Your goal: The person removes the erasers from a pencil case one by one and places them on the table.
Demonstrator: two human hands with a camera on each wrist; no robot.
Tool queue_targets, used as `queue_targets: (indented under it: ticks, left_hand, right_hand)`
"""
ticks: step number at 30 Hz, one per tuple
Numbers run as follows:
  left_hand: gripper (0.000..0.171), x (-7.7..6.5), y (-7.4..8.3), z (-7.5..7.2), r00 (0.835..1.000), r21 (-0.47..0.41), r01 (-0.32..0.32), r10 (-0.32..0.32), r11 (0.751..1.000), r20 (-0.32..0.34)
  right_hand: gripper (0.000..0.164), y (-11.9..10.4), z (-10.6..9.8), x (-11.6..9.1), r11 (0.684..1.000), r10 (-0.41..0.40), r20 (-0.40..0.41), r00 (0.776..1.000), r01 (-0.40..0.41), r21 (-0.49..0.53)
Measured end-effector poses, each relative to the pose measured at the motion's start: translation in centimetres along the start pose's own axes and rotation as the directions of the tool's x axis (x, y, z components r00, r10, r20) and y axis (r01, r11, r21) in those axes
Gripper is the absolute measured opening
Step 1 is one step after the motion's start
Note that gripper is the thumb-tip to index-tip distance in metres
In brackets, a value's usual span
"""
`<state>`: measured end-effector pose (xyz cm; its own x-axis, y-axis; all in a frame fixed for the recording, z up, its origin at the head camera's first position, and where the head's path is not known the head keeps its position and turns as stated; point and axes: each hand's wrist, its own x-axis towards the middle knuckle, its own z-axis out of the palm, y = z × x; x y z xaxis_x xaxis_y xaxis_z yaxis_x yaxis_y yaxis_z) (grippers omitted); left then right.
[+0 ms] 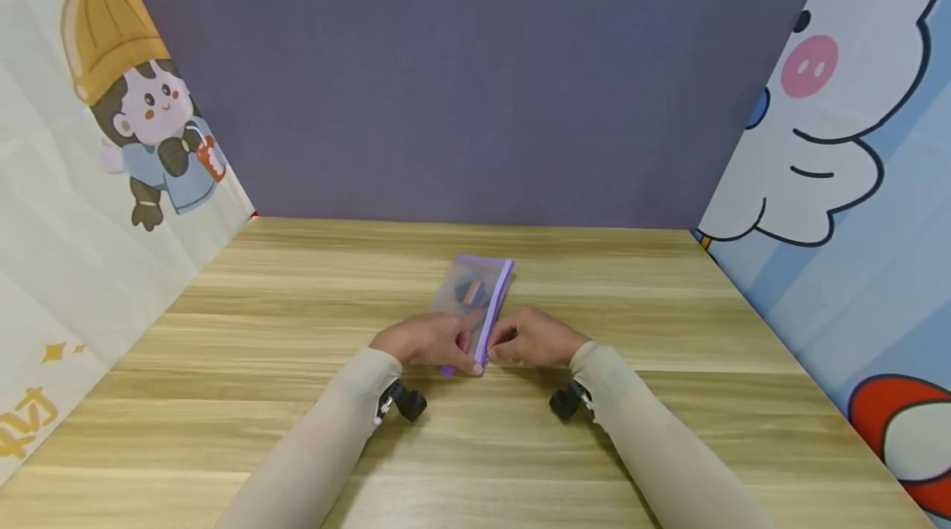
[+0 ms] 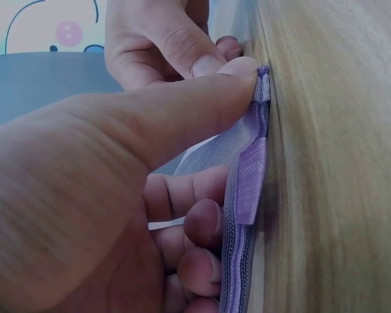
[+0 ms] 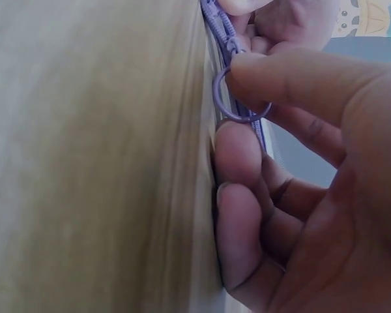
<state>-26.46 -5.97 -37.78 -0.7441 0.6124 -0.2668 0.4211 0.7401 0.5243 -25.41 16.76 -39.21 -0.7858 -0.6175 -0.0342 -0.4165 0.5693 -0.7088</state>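
A see-through mesh zipper pouch (image 1: 449, 291) with purple edging lies on the table, its zipper (image 1: 499, 290) running along the right side. Inside shows a dark item with an orange-and-white striped patch (image 1: 471, 291). My left hand (image 1: 429, 339) grips the pouch's near end, thumb pressed at the zipper's corner and the other fingers curled by the purple tab (image 2: 252, 186). Just right of it, my right hand (image 1: 537, 337) pinches the zipper's round purple pull ring (image 3: 217, 98) between thumb and forefinger. In the right wrist view the slider sits close to the left hand's fingers.
The wood-grain table (image 1: 223, 397) spreads around the pouch. A grey-purple panel (image 1: 475, 83) stands at the back, with cartoon-printed sheets on the left (image 1: 59, 207) and right (image 1: 891, 248). Small black wrist cameras sit under both cuffs.
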Motion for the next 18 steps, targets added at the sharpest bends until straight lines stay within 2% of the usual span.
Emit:
queue_targets:
  ticks: [8, 13, 18]
  left_hand:
    - [0.044, 0.17, 0.17, -0.05, 1.0, 0.003, 0.008, -0.008, 1.0, 0.004]
    - [0.036, 0.24, 0.27, -0.07, 1.0, 0.007, 0.009, -0.009, 1.0, 0.006]
    - [0.036, 0.11, 0.2, -0.04, 1.0, 0.005, 0.014, -0.014, 1.0, -0.001]
  right_hand:
    - [0.007, 0.12, -0.25, 0.0, 1.0, 0.021, -0.018, 1.0, -0.021, -0.004]
    - [0.007, 0.01, -0.3, -0.09, 0.999, 0.03, -0.015, 0.999, -0.03, 0.021]
    - [0.007, 0.0, -0.22, 0.01, 0.999, 0.037, -0.022, 0.999, -0.037, 0.038]
